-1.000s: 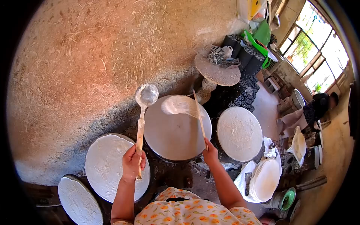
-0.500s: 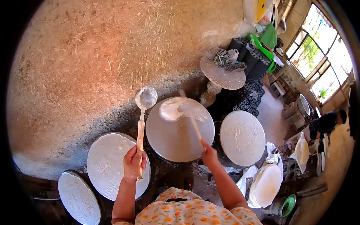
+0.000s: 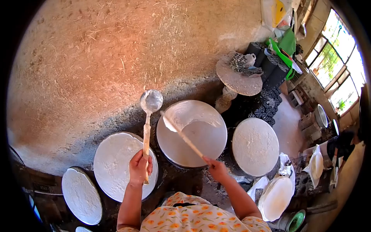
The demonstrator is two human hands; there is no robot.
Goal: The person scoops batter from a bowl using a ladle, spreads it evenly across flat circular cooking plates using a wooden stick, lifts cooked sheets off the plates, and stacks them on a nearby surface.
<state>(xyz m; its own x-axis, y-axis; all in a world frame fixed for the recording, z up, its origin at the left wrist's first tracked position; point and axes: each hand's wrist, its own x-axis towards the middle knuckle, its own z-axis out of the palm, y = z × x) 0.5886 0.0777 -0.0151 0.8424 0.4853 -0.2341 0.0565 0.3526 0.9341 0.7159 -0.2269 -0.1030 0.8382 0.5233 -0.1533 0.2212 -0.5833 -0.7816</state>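
My left hand [image 3: 140, 168] is closed around the wooden handle of a metal ladle [image 3: 151, 101], held upright with its whitish bowl at the top, left of the middle pan. In my right hand [image 3: 216, 169] is the end of a thin wooden spreader stick [image 3: 184, 140], which reaches up and left across that pan. Its far end lies by the pan's upper left rim. White batter [image 3: 193, 111] forms a wide crescent over the back of the round flat pan [image 3: 193, 152]; the front part of the surface shows grey and bare.
White-covered round pans stand left [image 3: 119, 166], far left [image 3: 82, 196] and right [image 3: 255, 147]. Thin white round sheets [image 3: 276, 199] are stacked at lower right. Behind are a stone disc [image 3: 239, 79] and black coal briquettes [image 3: 266, 104]. Another person [image 3: 340, 145] is at far right.
The spreader stick has swung left across the pan, and the batter has widened from a patch into a crescent along the back. The ladle stays in my left hand; the view has shifted slightly.
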